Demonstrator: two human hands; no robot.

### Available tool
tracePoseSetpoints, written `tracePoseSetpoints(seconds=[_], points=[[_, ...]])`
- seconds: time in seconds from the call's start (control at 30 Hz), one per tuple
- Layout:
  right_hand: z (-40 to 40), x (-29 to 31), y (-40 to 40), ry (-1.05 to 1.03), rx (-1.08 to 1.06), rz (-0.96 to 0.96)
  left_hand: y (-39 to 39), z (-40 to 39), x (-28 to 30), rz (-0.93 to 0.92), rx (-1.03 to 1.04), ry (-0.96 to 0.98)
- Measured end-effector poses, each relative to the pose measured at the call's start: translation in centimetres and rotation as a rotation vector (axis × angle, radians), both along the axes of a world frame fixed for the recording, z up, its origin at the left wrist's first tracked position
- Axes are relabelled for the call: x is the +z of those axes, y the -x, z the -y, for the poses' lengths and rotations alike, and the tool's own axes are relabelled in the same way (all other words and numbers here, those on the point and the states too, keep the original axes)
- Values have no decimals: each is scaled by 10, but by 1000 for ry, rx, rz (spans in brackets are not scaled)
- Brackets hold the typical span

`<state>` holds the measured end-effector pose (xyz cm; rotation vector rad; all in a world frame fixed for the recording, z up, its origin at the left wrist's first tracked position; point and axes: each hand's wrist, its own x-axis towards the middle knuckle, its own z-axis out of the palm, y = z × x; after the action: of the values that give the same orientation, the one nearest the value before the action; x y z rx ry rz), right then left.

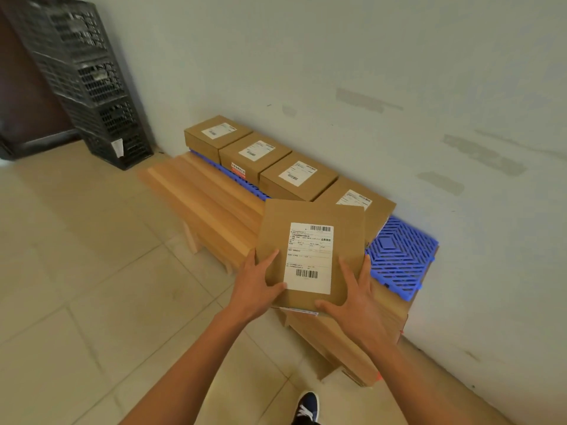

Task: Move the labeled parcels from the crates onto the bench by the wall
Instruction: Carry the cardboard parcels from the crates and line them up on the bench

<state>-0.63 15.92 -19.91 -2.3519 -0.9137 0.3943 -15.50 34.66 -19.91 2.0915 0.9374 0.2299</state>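
Both hands grip one labeled parcel (310,256), label up: left hand (256,288) on its left edge, right hand (357,297) on its near right corner. Parcel held above the near end of the wooden table (202,197) by the wall. Four labeled parcels (254,151) in a row on the blue grid mat (399,256). Black crates (86,75) stacked far left.

Wooden bench (201,194), blue grid mat (402,259), four parcels (296,176) on mat
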Motion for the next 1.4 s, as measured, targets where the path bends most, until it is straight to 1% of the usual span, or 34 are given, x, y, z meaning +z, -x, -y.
tracePoseSetpoints(seconds=[0.2, 0.33, 0.43, 0.63, 0.77, 0.87, 1.0, 1.1, 1.23, 1.4], points=[[-7, -5, -33, 12, 5, 8, -46, -15, -3, 9, -48, 1], [1, -13, -66, 41, -17, 80, -97, -17, -3, -14, -127, 1], [12, -21, -99, 68, -103, 74, -146, -14, -2, -26, -202, -30], [58, -32, -162, -16, -246, 51, -240, 12, 0, -49, -370, -72], [90, -34, -189, -23, -309, 42, -284, 35, -7, -73, -490, -71], [109, -43, -205, 14, -359, 25, -314, 47, -19, -122, -560, -69], [123, -63, -221, 74, -394, -34, -341, 58, -38, -269, -658, -203], [125, -77, -233, 115, -388, -89, -354, 57, -53, -331, -707, -258], [121, -95, -250, 171, -408, -163, -364, 48, -67, -348, -777, -314], [116, -111, -269, 196, -416, -226, -374, 28, -78, -358, -796, -386]])
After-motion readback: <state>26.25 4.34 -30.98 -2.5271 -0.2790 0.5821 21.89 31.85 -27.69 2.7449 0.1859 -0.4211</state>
